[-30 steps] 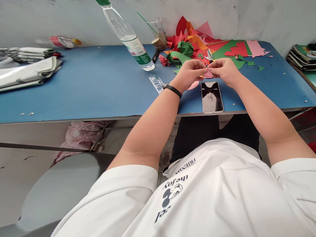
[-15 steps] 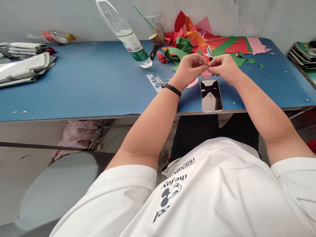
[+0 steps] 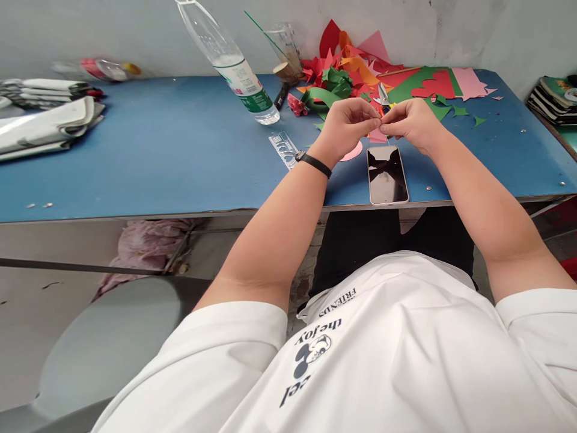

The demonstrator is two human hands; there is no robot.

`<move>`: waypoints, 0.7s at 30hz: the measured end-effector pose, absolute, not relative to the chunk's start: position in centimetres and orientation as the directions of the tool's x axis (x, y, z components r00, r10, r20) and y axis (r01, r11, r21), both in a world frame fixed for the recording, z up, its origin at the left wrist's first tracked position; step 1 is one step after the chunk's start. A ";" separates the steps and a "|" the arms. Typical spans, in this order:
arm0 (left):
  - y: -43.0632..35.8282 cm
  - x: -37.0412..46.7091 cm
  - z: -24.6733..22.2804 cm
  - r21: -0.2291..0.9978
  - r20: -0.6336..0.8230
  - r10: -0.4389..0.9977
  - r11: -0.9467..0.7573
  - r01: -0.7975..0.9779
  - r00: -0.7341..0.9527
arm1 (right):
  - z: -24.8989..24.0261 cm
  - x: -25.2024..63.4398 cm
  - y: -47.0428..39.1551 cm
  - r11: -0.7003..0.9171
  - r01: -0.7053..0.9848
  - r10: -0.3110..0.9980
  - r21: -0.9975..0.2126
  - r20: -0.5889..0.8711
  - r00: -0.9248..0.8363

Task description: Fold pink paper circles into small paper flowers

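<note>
My left hand (image 3: 349, 126) and my right hand (image 3: 411, 123) meet at the fingertips above the blue table. Both are pinched closed on something too small to make out. Just beyond them lie scissors (image 3: 383, 95) with their blades pointing away. A pink paper piece (image 3: 377, 137) is under the fingertips, and a pink round piece (image 3: 352, 151) is partly hidden by my left wrist. Nearer to me lies a phone (image 3: 387, 175), its dark screen up. Left of my left hand is a red crumpled paper flower (image 3: 297, 104).
Coloured paper scraps (image 3: 356, 60) pile against the wall. A tilted-looking water bottle (image 3: 250, 90), a clear cup (image 3: 288, 48) and a clear stencil ruler (image 3: 283, 149) are left of my hands. Folded newspapers (image 3: 49, 129) lie far left; notebooks (image 3: 552, 99) are far right.
The view has shifted very slightly. My fingers remain pinched together, and a thin light line now shows below them above the phone.
</note>
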State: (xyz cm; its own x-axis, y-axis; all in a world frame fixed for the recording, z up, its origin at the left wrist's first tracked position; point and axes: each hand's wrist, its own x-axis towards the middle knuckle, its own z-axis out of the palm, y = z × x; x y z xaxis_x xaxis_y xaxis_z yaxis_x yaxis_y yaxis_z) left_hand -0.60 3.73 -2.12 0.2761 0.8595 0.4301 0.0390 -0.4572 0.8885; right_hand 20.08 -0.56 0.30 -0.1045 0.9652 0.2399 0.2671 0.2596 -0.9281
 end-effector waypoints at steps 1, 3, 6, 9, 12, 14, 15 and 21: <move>3.8 -0.6 -2.1 0.889 0.434 0.857 -0.458 0.026 0.280 | 0.4 20.1 -0.6 0.260 0.265 0.965 -0.929 0.240 -0.105; 3.6 -0.6 -2.0 0.897 0.420 0.866 -0.442 0.019 0.272 | 0.5 20.0 -0.8 0.263 0.266 0.964 -0.927 0.244 -0.104; 3.2 -0.6 -1.7 0.915 0.384 0.890 -0.403 0.033 0.247 | 0.4 19.8 -0.6 0.285 0.281 0.958 -0.916 0.269 -0.096; 3.1 -0.6 -1.7 0.924 0.363 0.897 -0.381 0.023 0.254 | 0.0 19.7 -0.2 0.313 0.302 0.950 -0.900 0.299 -0.094; 3.2 -0.7 -1.9 0.934 0.333 0.896 -0.355 0.024 0.294 | -0.2 19.8 -0.1 0.322 0.333 0.946 -0.886 0.307 -0.100; 3.4 -0.8 -2.0 0.936 0.325 0.897 -0.350 0.031 0.301 | 0.0 19.9 -0.4 0.323 0.352 0.946 -0.879 0.307 -0.101; 3.4 -0.8 -2.0 0.935 0.327 0.898 -0.352 0.035 0.295 | 0.1 19.9 -0.6 0.322 0.359 0.946 -0.876 0.307 -0.101; 3.2 -0.6 -1.6 0.924 0.363 0.897 -0.382 0.030 0.251 | 0.9 19.7 -1.5 0.320 0.353 0.947 -0.879 0.300 -0.111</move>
State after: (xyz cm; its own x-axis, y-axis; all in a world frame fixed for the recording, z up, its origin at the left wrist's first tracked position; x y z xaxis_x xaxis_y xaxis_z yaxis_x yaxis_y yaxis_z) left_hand -0.61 3.18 -1.65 0.2507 0.8975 0.3628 0.0299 -0.3818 0.9238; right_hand 19.74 -1.46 0.93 -0.1112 0.9475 0.2998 0.3526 0.3197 -0.8795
